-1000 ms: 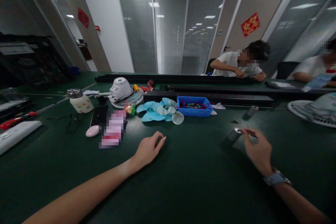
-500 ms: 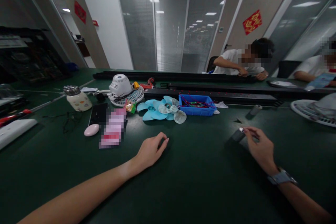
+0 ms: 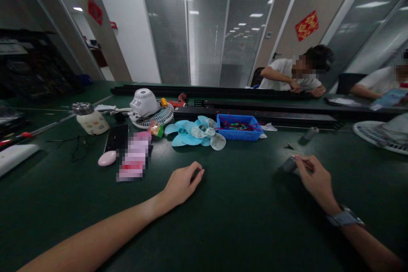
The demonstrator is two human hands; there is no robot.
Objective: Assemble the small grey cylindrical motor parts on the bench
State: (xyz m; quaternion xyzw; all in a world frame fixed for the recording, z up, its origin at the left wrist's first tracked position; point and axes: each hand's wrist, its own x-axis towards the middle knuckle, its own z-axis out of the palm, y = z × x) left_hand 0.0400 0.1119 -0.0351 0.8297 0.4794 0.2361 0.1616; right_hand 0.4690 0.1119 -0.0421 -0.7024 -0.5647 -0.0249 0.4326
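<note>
My left hand rests on the dark green table, fingers loosely curled with a gap between thumb and forefinger and nothing in it. At the right, my right hand pinches the end of a small grey metal cylinder between thumb and fingertips. A similar cylinder lies farther back, and a small dark piece sits between the two. Beyond my left hand are light blue fan blades and a clear one, beside a blue bin of red wires.
Left of the blades stand a white fan part, a cream jar, a black phone-like slab and a pink oval object. Long black bars cross the back. Another fan part is at right. Two people sit across the table.
The view has shifted slightly, moving the left-hand objects a little to the left. My right fingers now cover more of the cylinder's end. My left hand is nearly unchanged.
</note>
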